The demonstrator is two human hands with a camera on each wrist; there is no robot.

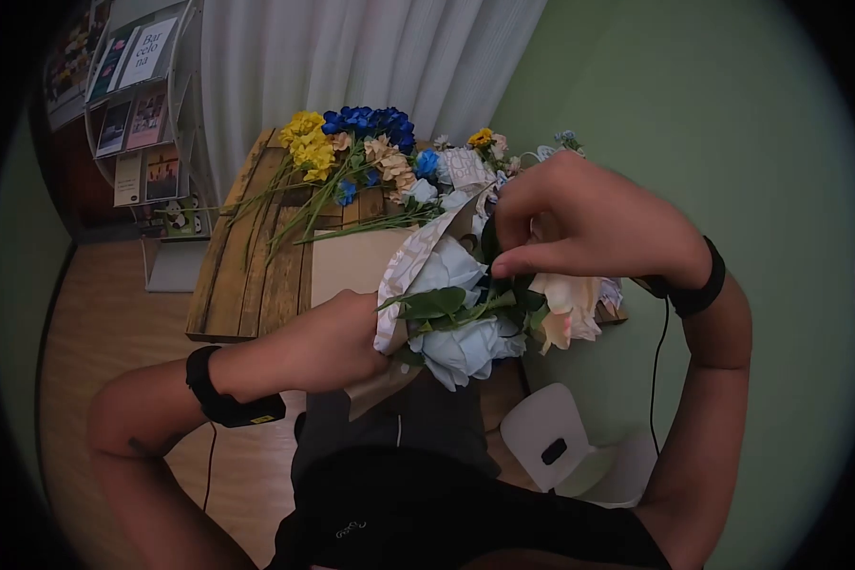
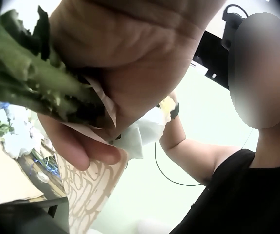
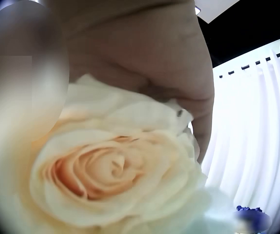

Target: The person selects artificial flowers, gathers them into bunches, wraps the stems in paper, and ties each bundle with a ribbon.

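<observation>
My left hand (image 1: 337, 344) grips a bouquet by its stems and patterned wrapping paper (image 1: 410, 261); in the left wrist view its fingers curl round green stems (image 2: 37, 83) and the paper (image 2: 88, 190). Pale blue roses (image 1: 461, 351) and green leaves (image 1: 435, 302) lie between the hands. Over the bouquet's far side is my right hand (image 1: 589, 223), fingers bent, thumb by the leaves; whether it pinches anything is hidden. Below that hand hangs a peach rose (image 1: 568, 309), which fills much of the right wrist view as a cream-peach bloom (image 3: 113, 170).
On the wooden table (image 1: 256, 256) lie yellow flowers (image 1: 309, 142), dark blue flowers (image 1: 370, 125) and brown paper (image 1: 351, 258). A magazine rack (image 1: 147, 133) stands at the left, a white chair (image 1: 548, 427) at the lower right. Behind the table hangs a curtain (image 1: 351, 57).
</observation>
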